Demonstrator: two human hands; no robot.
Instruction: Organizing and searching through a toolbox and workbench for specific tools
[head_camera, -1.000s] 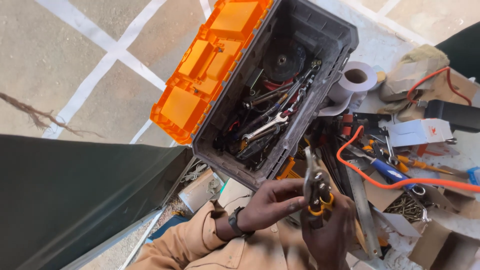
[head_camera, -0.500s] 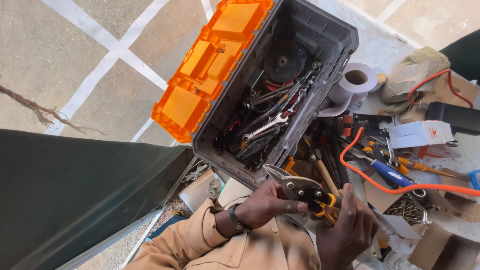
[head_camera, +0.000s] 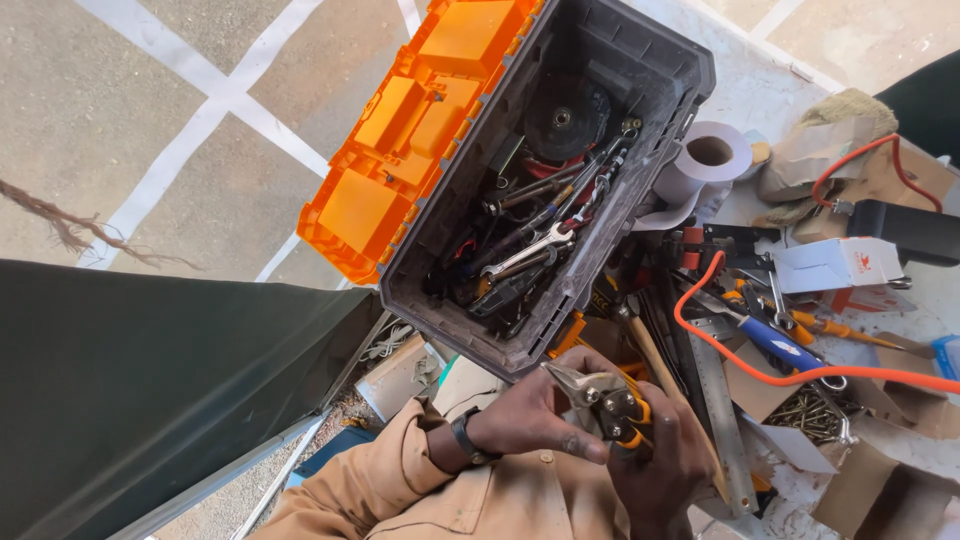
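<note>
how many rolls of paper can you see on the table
1. A white paper roll stands just right of the open toolbox, behind the orange cord. The clutter of tools and boxes could hide others.

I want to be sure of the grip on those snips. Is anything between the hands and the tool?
Nothing visible. The left hand grips the grey metal snips with orange-yellow handles around the blades, and the right hand wraps the handles, both directly touching. The open grey toolbox with an orange lid lies just beyond.
</note>
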